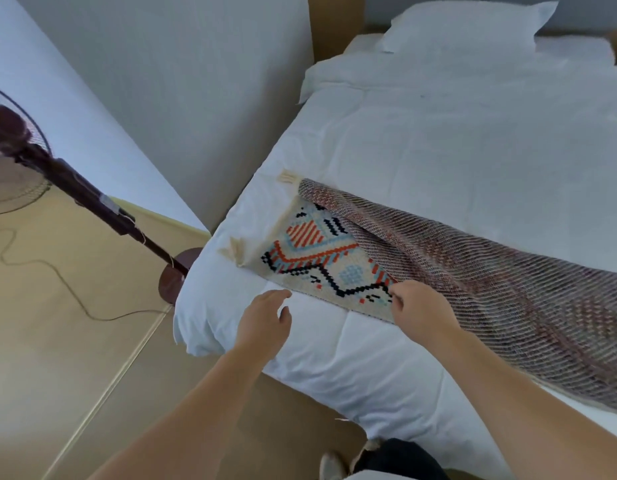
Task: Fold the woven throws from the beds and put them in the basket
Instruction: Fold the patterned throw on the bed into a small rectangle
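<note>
One woven throw (438,265) lies across the bed (438,133), toward its foot end, and everything else sits around that bed. The throw is partly turned over on itself: near the bed's left edge its patterned face shows (cream ground with orange, pale blue and black stepped shapes), while the rest, running off to the right, shows a duller reddish-brown striped underside draped over the patterned part. Two cream tassels (289,176) stick out from the throw's end by the bed's left edge. The right hand (418,306) is on the throw at its near edge, where the turned-over layer meets the patterned one; its fingers are curled in and seem to pinch the cloth, though the fingertips are hidden under the hand, so the hold is not certain. The left hand (265,320) hovers just above the white cover beside the throw's near edge, fingers loosely spread and bent, holding nothing and not touching the throw. A white pillow (466,26) rests at the head of the bed, well apart from the throw. On the floor to the left of the bed stands a dark fan (19,147), its pole leaning toward the bed's corner and its cord (57,271) trailing over the tan floor.
</note>
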The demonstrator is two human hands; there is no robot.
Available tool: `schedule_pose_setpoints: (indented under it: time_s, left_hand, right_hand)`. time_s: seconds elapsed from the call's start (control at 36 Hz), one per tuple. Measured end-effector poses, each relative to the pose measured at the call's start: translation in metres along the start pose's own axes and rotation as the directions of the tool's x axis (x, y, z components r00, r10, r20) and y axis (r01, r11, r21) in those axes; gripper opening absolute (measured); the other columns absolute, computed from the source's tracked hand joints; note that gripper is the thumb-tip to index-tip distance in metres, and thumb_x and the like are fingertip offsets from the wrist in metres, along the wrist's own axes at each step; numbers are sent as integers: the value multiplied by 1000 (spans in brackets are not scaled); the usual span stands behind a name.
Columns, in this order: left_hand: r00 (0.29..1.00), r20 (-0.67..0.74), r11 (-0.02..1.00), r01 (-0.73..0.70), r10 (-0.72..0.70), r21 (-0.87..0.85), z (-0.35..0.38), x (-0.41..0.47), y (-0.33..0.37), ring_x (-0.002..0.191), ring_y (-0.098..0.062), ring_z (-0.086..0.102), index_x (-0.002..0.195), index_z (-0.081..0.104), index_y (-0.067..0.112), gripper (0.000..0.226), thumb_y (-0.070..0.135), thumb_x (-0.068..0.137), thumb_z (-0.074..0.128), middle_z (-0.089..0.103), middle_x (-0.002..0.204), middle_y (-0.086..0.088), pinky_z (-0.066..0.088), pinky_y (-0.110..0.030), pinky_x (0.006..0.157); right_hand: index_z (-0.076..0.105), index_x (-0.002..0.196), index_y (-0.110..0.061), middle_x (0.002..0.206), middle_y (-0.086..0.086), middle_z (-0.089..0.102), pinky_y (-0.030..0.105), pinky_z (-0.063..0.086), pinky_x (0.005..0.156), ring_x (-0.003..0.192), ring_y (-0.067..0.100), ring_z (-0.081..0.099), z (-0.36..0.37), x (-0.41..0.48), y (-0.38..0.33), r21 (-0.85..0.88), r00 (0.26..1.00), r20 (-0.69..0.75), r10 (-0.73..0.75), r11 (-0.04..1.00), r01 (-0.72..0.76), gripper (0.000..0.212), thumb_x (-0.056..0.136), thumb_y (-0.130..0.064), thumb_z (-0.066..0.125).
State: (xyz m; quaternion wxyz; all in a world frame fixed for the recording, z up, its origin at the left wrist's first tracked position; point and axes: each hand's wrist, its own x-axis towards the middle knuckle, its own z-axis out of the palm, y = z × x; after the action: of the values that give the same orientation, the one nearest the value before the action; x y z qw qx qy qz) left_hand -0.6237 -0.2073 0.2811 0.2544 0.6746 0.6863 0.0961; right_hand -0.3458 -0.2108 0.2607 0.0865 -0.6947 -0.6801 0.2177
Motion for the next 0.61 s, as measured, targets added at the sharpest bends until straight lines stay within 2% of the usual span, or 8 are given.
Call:
schedule_pose_setpoints:
  time_s: [0.11, 0.25, 0.33, 0.47, 0.61]
  left_hand:
    - [1000, 5, 999, 22, -22, 41, -4, 27, -7, 128, -15, 44, 131, 54, 23, 37, 18, 96, 46, 53, 136, 4, 37, -33, 107]
    - [999, 33, 994, -14, 10, 107, -10, 64, -16, 129, -14, 43, 132, 54, 22, 38, 18, 95, 47, 52, 137, 5, 33, -28, 106]
    - [998, 58, 991, -38, 31, 126, -13, 92, -18, 128, -16, 44, 133, 53, 22, 39, 19, 95, 46, 52, 138, 5, 35, -29, 105]
    - [982, 139, 982, -146, 130, 119, -8, 163, -18, 123, -19, 49, 130, 57, 15, 36, 15, 95, 47, 55, 135, 0, 40, -28, 98]
    - [951, 226, 970, -231, 209, 73, 18, 261, -31, 115, -18, 55, 129, 56, 17, 35, 16, 95, 44, 55, 134, -1, 42, -26, 95]
  right_hand:
    - [54, 75, -12, 76, 3, 55, 37, 48, 60, 69, 23, 54, 9, 29, -3, 16, 999, 33, 9, 1000, -10, 25, 96, -21, 41]
    - [57, 83, -13, 83, 2, 57, 35, 50, 63, 72, 22, 57, 11, 56, -8, -3, 997, 76, 29, 1000, -29, 24, 97, -22, 40]
    - [54, 78, -15, 80, 1, 55, 38, 51, 62, 70, 21, 56, 10, 77, -9, -26, 995, 88, 55, 998, -53, 23, 95, -21, 39]
    - [54, 78, -15, 80, 0, 52, 34, 47, 59, 70, 19, 55, 24, 124, -16, -46, 986, 105, 130, 991, -125, 23, 95, -17, 39]
    - [48, 85, -16, 91, 1, 51, 32, 46, 66, 80, 21, 54, 53, 186, -26, -123, 965, 157, 210, 974, -192, 12, 93, -11, 41]
